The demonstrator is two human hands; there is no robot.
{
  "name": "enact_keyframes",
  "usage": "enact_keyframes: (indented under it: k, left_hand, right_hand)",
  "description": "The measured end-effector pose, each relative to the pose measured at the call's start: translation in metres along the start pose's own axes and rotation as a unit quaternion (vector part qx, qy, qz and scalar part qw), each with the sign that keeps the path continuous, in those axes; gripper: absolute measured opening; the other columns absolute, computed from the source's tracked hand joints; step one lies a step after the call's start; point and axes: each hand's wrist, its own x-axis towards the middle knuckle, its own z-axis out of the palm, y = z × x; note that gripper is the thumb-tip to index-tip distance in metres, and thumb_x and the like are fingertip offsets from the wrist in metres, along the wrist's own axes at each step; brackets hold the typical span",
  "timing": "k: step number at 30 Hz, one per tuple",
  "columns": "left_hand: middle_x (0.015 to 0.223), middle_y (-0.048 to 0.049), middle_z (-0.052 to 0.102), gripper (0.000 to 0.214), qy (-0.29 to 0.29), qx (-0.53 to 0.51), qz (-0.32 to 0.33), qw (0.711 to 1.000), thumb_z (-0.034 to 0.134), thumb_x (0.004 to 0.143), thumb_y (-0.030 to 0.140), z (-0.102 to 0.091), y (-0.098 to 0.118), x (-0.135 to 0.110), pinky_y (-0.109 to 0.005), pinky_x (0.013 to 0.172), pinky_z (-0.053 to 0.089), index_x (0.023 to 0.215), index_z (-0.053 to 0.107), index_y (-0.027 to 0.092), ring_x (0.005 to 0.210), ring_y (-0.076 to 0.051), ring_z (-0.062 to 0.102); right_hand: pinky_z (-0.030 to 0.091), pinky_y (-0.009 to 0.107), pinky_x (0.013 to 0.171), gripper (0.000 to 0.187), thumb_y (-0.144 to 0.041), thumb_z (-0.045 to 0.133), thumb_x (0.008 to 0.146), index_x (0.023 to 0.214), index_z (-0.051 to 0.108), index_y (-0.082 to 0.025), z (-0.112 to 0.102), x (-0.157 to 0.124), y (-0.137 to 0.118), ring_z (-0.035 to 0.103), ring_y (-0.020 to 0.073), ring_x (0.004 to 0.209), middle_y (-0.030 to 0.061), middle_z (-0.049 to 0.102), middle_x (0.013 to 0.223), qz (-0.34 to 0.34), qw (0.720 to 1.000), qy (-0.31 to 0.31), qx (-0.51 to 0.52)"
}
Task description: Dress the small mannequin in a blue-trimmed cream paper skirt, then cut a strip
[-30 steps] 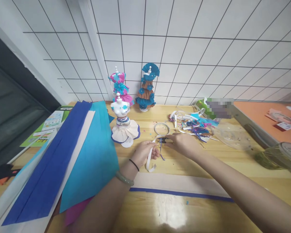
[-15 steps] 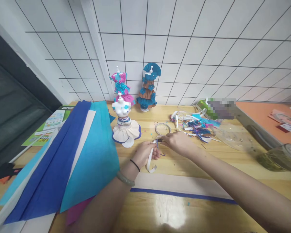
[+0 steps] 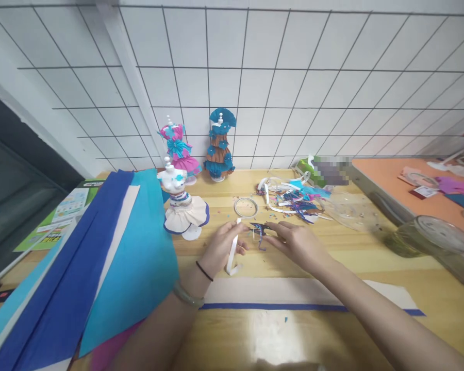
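Note:
My left hand (image 3: 223,238) pinches a narrow white strip (image 3: 233,252), which hangs down and curls at its lower end. In my right hand (image 3: 294,238) is a pair of small dark scissors (image 3: 258,226), pointed at the strip's top. A thin blue and white scrap (image 3: 261,240) hangs at the blades; whether it is stuck to them or falling I cannot tell. Behind my left hand stands a white mini dress form (image 3: 175,180) with a cream, blue-edged paper skirt (image 3: 183,212). Below my hands lies a long cream paper band (image 3: 263,292) with a blue edge.
Blue and turquoise paper sheets (image 3: 139,268) cover the left side. Two dressed forms, one pink and turquoise (image 3: 183,164), one brown and teal (image 3: 218,149), stand by the tiled wall. A tape roll (image 3: 246,199), a scrap heap (image 3: 294,198) and a clear round container (image 3: 425,236) are farther right.
The view has swung to the right. My right hand has drawn the scissors slightly away from the left hand, and more of the blades and the blue scrap now show.

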Motion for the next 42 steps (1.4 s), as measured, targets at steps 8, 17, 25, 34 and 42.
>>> enact_keyframes:
  k: [8, 17, 25, 34, 42]
  left_hand:
    - [0.057, 0.0034, 0.056, 0.046, -0.12, 0.049, -0.028, 0.991, 0.077, 0.062, 0.039, 0.046, -0.001, 0.004, -0.019, 0.042, 0.038, 0.092, 0.052, 0.015, 0.042, -0.008, 0.051]
    - [0.043, 0.0036, 0.048, 0.021, -0.072, 0.101, 0.027, 0.992, 0.066, 0.072, 0.026, 0.079, 0.008, 0.042, -0.018, 0.039, 0.03, 0.06, 0.055, 0.013, 0.036, -0.005, 0.042]
    - [0.054, 0.0025, 0.051, 0.01, -0.041, 0.058, 0.05, 0.996, 0.06, 0.077, 0.021, 0.12, 0.027, 0.093, -0.016, 0.043, 0.035, 0.08, 0.058, 0.012, 0.043, -0.005, 0.047]
    - [0.095, -0.0059, 0.066, 0.033, -0.045, 0.101, 0.105, 0.988, 0.053, 0.064, -0.003, 0.145, 0.039, 0.165, -0.018, 0.054, 0.043, 0.091, 0.062, 0.014, 0.066, -0.009, 0.06]
    - [0.073, -0.0051, 0.066, 0.017, -0.119, 0.182, 0.068, 0.974, 0.07, 0.06, 0.008, 0.138, 0.04, 0.18, -0.023, 0.065, 0.047, 0.077, 0.066, 0.011, 0.066, -0.011, 0.059]
  right_hand:
    - [0.033, 0.027, 0.051, 0.035, -0.038, 0.042, 0.094, 0.109, 0.065, -0.016, -0.015, -0.025, 0.006, 0.061, 0.0161, 0.056, 0.0039, 0.064, 0.07, -0.024, 0.988, 0.107, -0.111]
    - [0.03, 0.028, 0.052, 0.031, -0.036, 0.045, 0.093, 0.113, 0.062, -0.018, -0.027, -0.05, 0.049, 0.06, 0.016, 0.058, 0.0041, 0.066, 0.075, 0.036, 0.979, 0.099, -0.174]
    - [0.036, 0.027, 0.049, 0.034, -0.042, 0.046, 0.09, 0.114, 0.063, -0.024, -0.026, -0.053, 0.102, 0.067, 0.0212, 0.067, 0.0056, 0.072, 0.088, 0.208, 0.969, 0.079, -0.108]
    - [0.047, 0.028, 0.059, 0.041, -0.044, 0.051, 0.086, 0.114, 0.066, -0.02, -0.016, -0.067, 0.139, 0.067, 0.0213, 0.069, 0.007, 0.073, 0.086, 0.266, 0.955, 0.083, 0.1]
    - [0.052, 0.035, 0.074, 0.044, -0.045, 0.053, 0.084, 0.119, 0.063, -0.02, -0.004, -0.091, 0.159, 0.067, 0.0264, 0.089, 0.0081, 0.069, 0.112, 0.239, 0.93, 0.018, 0.278]
